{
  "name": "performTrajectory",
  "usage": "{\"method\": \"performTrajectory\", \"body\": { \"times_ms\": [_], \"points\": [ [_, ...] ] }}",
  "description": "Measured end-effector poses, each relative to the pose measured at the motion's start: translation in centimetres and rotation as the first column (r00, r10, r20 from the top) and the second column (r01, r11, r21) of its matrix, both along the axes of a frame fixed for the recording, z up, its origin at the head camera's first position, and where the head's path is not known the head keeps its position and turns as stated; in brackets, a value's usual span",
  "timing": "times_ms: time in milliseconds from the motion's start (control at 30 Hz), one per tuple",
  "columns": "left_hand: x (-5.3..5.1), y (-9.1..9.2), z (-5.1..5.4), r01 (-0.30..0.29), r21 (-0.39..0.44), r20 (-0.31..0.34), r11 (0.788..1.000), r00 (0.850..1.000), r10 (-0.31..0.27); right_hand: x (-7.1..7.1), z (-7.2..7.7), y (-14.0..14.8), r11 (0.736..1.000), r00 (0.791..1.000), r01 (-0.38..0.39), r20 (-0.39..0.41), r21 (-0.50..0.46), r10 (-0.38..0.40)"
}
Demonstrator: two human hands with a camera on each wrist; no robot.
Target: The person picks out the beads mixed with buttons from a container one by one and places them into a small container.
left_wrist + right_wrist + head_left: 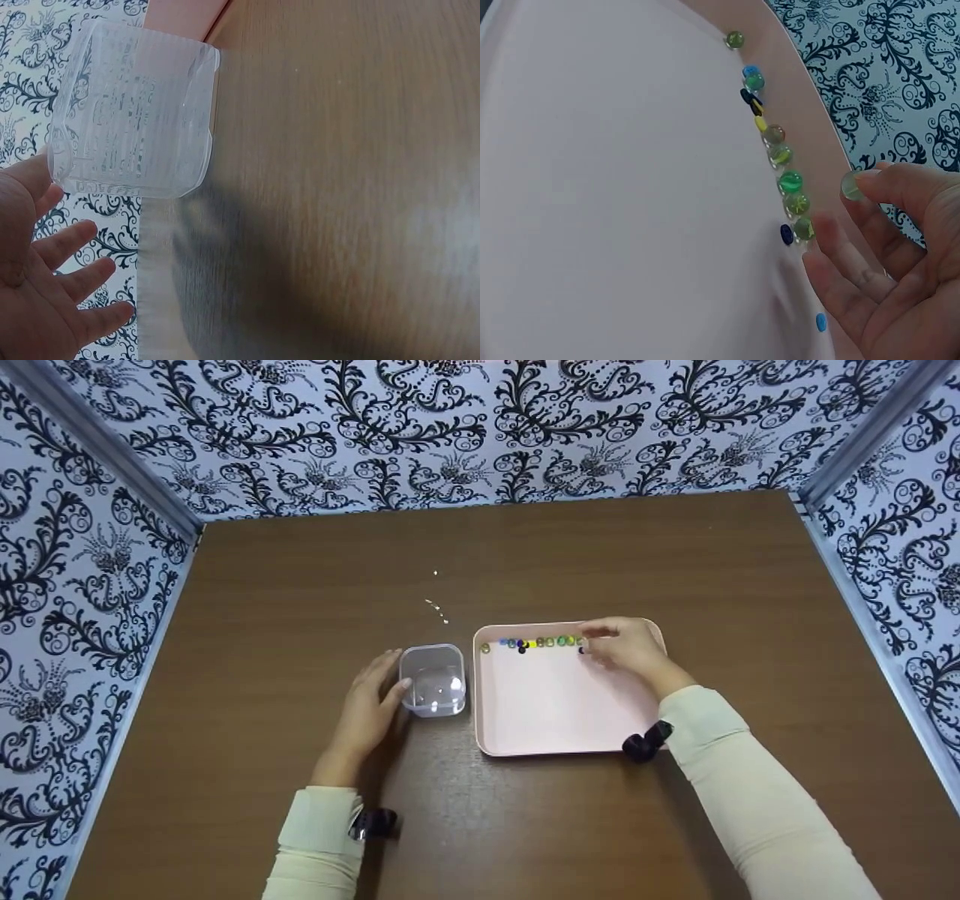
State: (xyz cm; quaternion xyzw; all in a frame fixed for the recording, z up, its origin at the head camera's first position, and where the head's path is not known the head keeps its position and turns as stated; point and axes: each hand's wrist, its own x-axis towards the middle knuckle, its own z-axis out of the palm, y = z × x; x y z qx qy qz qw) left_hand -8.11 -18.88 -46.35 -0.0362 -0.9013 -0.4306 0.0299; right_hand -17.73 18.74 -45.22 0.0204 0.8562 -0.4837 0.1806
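My right hand (622,645) is over the far right part of the pink tray (555,709). In the right wrist view it pinches a clear greenish marble (850,186) between thumb and index finger, above the tray's rim. Several glass marbles (790,181) lie in a row along the tray's far wall, with small yellow (760,124) and dark pieces among them. My left hand (367,701) rests against the left side of a clear plastic container (433,707), its thumb at the rim. In the left wrist view its other fingers (86,279) are spread.
A dark blue button-like piece (787,234) and a light blue one (821,322) lie in the tray near the right hand. Small white specks (436,608) mark the brown table (262,660) beyond the container. Patterned walls (450,435) enclose the table's back and sides.
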Motion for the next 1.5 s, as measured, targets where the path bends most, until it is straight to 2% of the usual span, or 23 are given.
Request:
{"method": "performTrajectory", "body": {
  "times_ms": [233, 733, 1367, 1500],
  "points": [
    [-0.1, 0.1, 0.1, -0.006, 0.009, 0.009, 1.0, 1.0, 0.006, 0.2, 0.0, -0.2, 1.0, 1.0, -0.018, -0.003, -0.001, 0.018],
    [-0.1, 0.1, 0.3, -0.009, -0.007, 0.004, 1.0, 1.0, 0.01, 0.6, 0.1, -0.8, 0.993, 1.0, -0.011, 0.02, -0.119, 0.013],
    [0.1, -0.1, 0.4, -0.015, -0.01, 0.068, 1.0, 0.998, 0.015, 0.7, -0.3, -2.1, 0.989, 0.999, 0.016, 0.032, -0.147, -0.011],
    [0.3, -0.2, 0.4, -0.016, 0.0, 0.108, 1.0, 0.994, 0.016, 0.8, -0.3, -2.3, 0.982, 0.998, 0.016, 0.056, -0.187, -0.006]
  ]
}}
